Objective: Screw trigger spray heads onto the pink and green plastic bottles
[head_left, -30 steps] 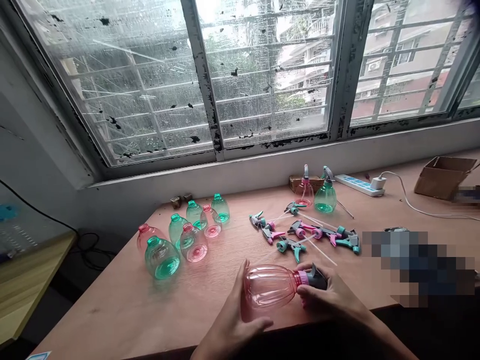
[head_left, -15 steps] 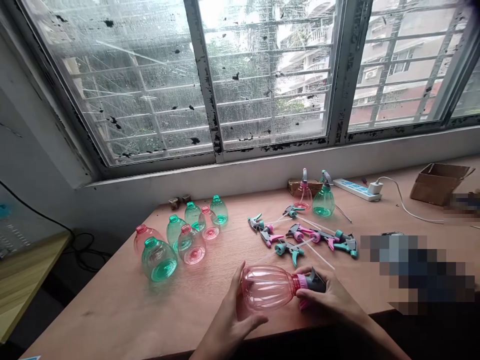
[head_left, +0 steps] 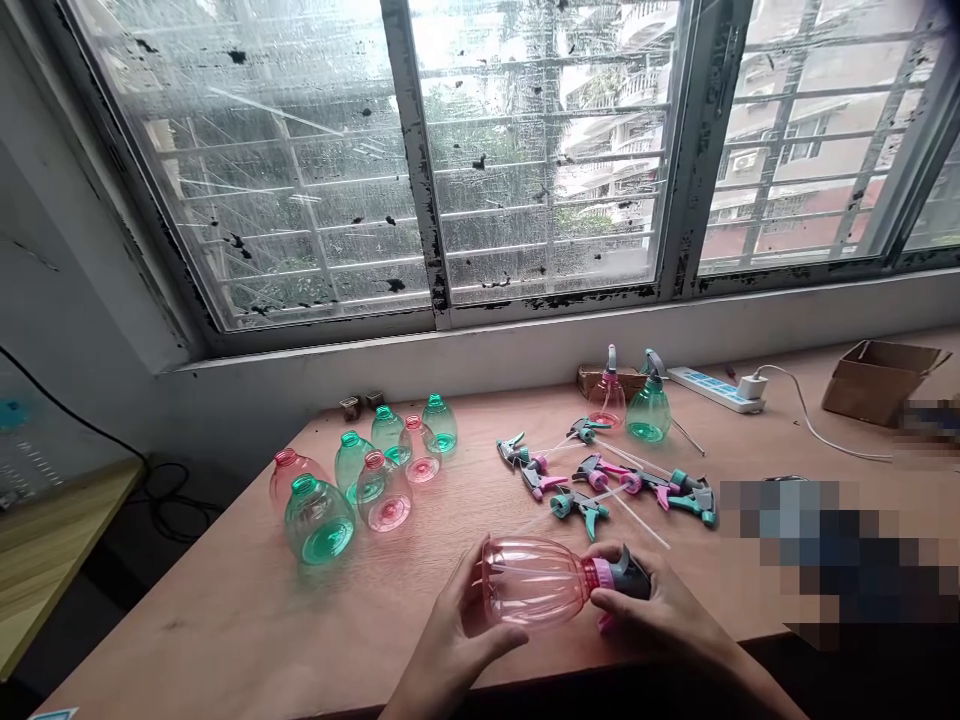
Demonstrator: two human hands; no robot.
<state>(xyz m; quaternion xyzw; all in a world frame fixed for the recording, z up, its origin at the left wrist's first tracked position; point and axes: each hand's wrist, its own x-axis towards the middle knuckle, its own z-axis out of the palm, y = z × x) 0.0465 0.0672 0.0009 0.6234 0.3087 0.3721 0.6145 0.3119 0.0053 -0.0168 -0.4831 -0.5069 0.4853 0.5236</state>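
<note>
A clear pink spray bottle (head_left: 534,583) lies sideways between my hands near the table's front edge, its grey and pink trigger head (head_left: 624,576) pointing right. My left hand (head_left: 463,628) curls around the bottle's base, thumb in front and fingers behind it. The collar and trigger head are gripped by my right hand (head_left: 654,600). Just beyond lie several loose trigger heads (head_left: 581,508) in grey with pink or teal, some with thin white tubes. To the left stand several open bottles without heads, among them a green bottle (head_left: 321,530) and a pink bottle (head_left: 384,500).
A pink spray bottle (head_left: 606,400) and a green spray bottle (head_left: 649,412) with heads on stand by the wall. Right of them are a power strip (head_left: 716,388) with a plugged-in charger and a cardboard box (head_left: 874,385). A pixelated patch hides something at the right.
The fingers of my left hand have curled closer around the bottle's base. My right hand keeps its hold on the trigger head. The view has shifted slightly.
</note>
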